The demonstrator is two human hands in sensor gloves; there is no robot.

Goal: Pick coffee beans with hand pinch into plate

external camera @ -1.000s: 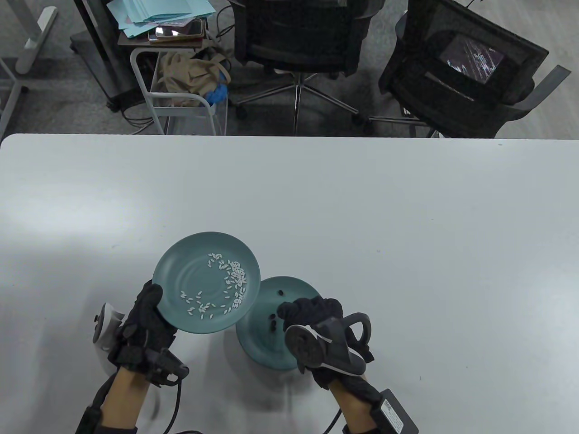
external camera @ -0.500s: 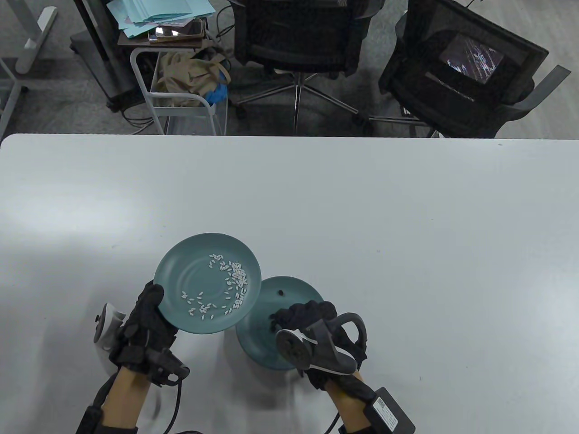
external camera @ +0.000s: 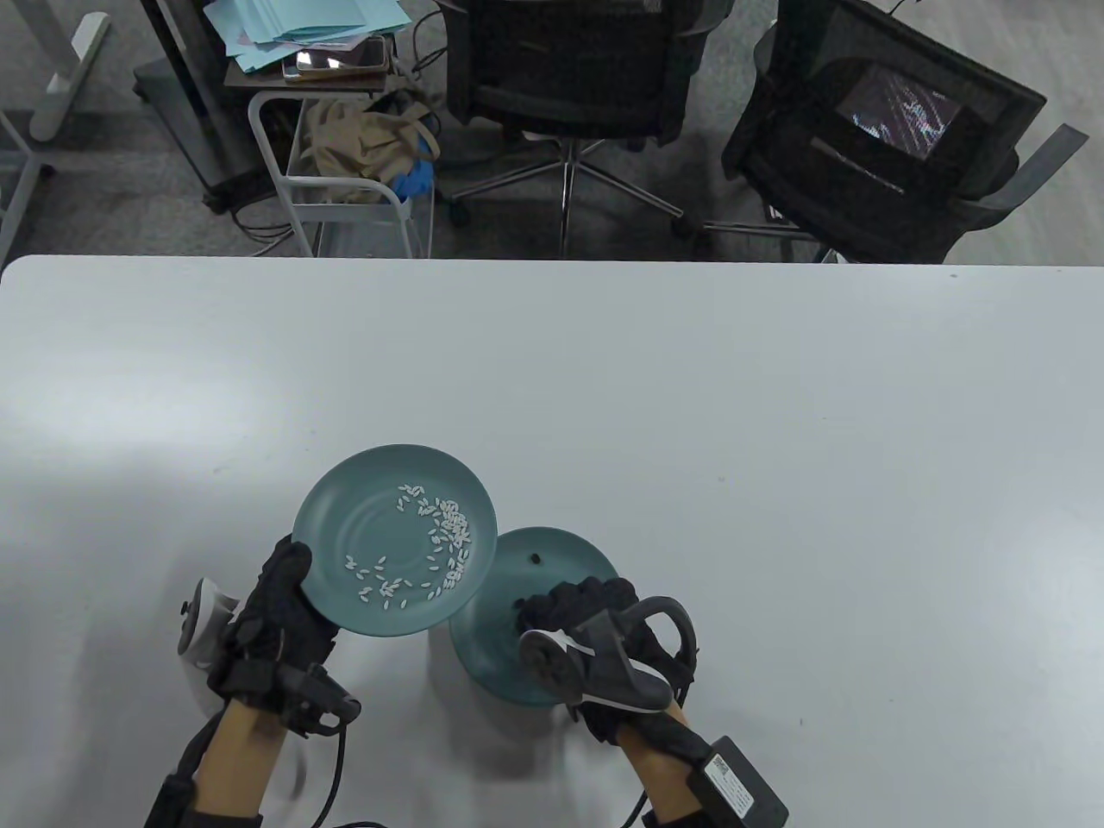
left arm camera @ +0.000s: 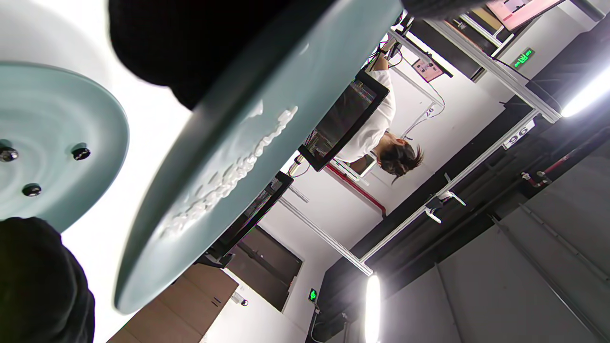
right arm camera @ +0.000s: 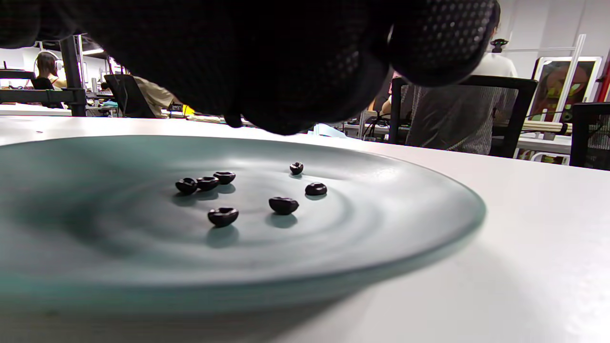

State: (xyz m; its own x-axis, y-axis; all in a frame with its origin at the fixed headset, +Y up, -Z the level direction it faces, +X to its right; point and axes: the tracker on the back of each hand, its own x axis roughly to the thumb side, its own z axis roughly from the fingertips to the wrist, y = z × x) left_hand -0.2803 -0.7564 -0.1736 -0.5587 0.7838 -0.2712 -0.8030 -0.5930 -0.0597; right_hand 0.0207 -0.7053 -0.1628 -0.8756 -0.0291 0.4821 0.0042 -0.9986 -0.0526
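From the table view I see the tabletop [external camera: 690,388] with my left hand [external camera: 280,617] gripping the near rim of a raised plate [external camera: 379,535] that carries white grains [external camera: 440,535]. That plate overlaps the left edge of a second plate [external camera: 561,552] lying on the tabletop. My right hand [external camera: 595,621] hangs over this lower plate's near part, and its tracker [external camera: 604,668] covers most of it, so here only one coffee bean [external camera: 536,558] shows. Beyond the tabletop stand two chairs [external camera: 569,69] and a cart [external camera: 354,181] with blue papers [external camera: 302,26].

In the left wrist view, the held plate [left arm camera: 248,157] crosses the frame on a slant, its grains [left arm camera: 228,176] in a line, my gloved fingers [left arm camera: 190,43] dark against it. The lower plate [left arm camera: 52,143] sits at left with three beans [left arm camera: 80,153].

The right wrist view gives what the others hide: seven beans [right arm camera: 283,205] scattered on the lower plate [right arm camera: 381,228]. My fingers [right arm camera: 286,71] hover bunched above them, clear of the plate; whether they pinch a bean I cannot tell.
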